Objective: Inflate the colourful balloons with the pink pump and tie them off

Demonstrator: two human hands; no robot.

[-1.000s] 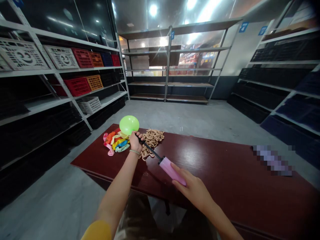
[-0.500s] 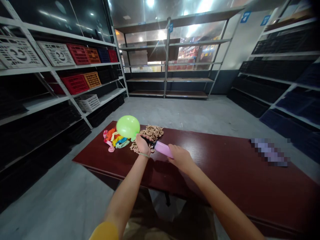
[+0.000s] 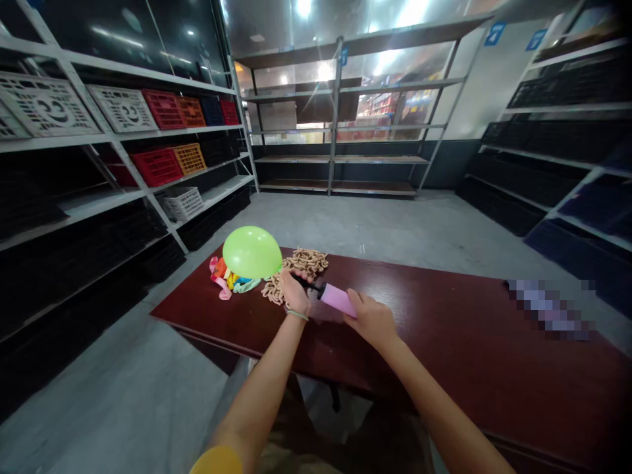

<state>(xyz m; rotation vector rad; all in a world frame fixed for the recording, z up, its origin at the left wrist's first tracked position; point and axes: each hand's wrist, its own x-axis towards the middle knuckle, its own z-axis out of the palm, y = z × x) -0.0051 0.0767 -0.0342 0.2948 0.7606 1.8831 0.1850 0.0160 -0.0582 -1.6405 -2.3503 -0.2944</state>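
A pink balloon pump point(image 3: 339, 299) with a black nozzle end is held between my two hands over the table. My left hand point(image 3: 295, 294) is closed around the black end, where the neck of a green inflated balloon point(image 3: 252, 253) sits; the exact grip on the neck is hidden. My right hand point(image 3: 371, 318) is wrapped round the pink barrel. Behind and left of my left hand lie a pile of limp coloured balloons point(image 3: 224, 284) and a heap of tan, curled pieces point(image 3: 307, 262), whose kind I cannot make out.
The dark red table point(image 3: 444, 329) spans the front. A blurred-out purple item point(image 3: 548, 309) lies at its right end. Shelving with red crates point(image 3: 157, 164) and white crates point(image 3: 124, 107) stands left; metal racks point(image 3: 336, 159) stand at the back, more shelves right.
The green balloon has grown larger and wider. A longer black stretch shows between my hands as they have moved slightly apart. The whole view has shifted a little.
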